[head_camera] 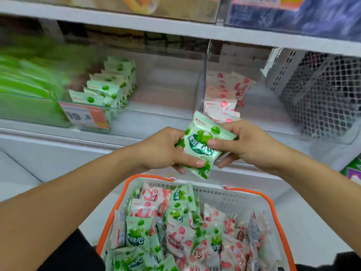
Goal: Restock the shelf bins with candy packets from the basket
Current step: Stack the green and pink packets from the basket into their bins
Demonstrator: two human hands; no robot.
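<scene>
Both hands hold a stack of green candy packets (pixel 201 142) above the basket, in front of the shelf edge. My left hand (pixel 162 151) grips the stack from the left with its thumb on the lower part. My right hand (pixel 248 145) pinches the right side. Below, a white basket with an orange rim (pixel 244 200) is full of mixed green and red packets (pixel 175 231). On the shelf a clear bin (pixel 166 114) has a row of green packets (pixel 109 89) along its left side. The bin to its right holds red packets (pixel 224 98).
A blurred bin of bright green packs (pixel 25 89) stands at the far left, with an orange price tag (pixel 86 116) beside it. A white mesh basket (pixel 322 90) sits at the right of the shelf. Another shelf board (pixel 175 30) runs overhead.
</scene>
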